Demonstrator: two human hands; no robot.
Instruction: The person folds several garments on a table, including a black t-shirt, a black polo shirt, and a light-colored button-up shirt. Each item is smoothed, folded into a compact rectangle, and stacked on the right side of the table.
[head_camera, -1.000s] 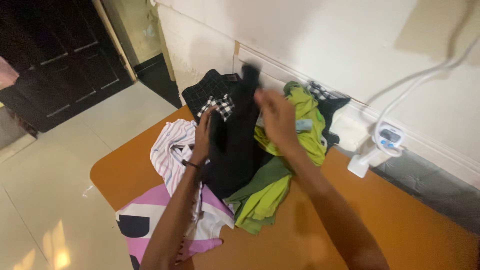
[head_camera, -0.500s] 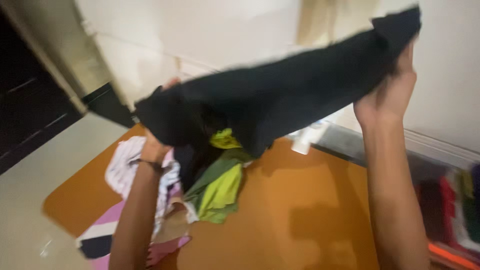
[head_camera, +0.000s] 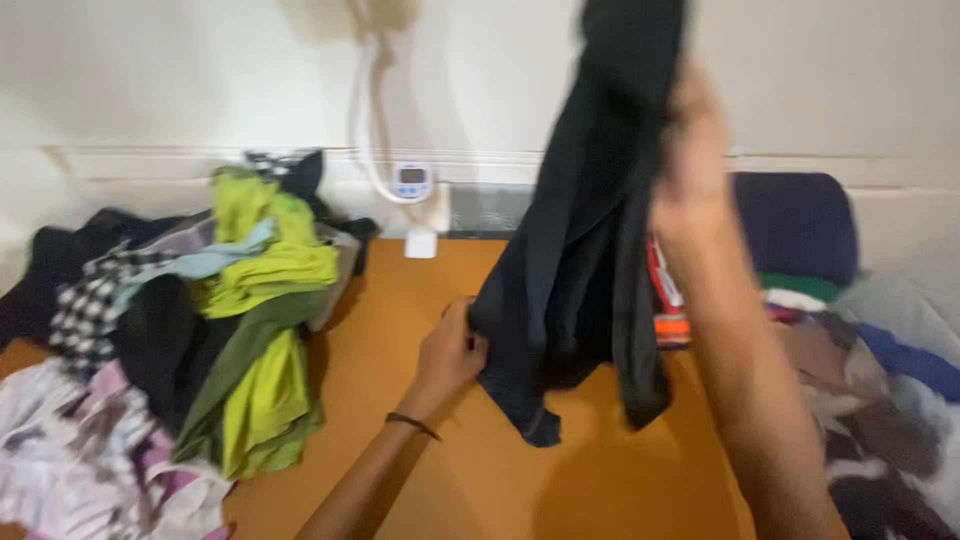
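While hanging over the orange table (head_camera: 440, 420): black garment (head_camera: 580, 260) held up at two points.
Pinched high by right hand (head_camera: 690, 170), gripped at lower edge by left hand (head_camera: 452, 352), so as to hang clear of clothes pile (head_camera: 230, 300) at left.

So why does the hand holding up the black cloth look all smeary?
Head view: the right hand and the black garment are streaked with motion blur; the left hand, gripping its lower edge, is sharper; the clothes pile is softly blurred; the orange table shows soft shadows beneath the cloth.
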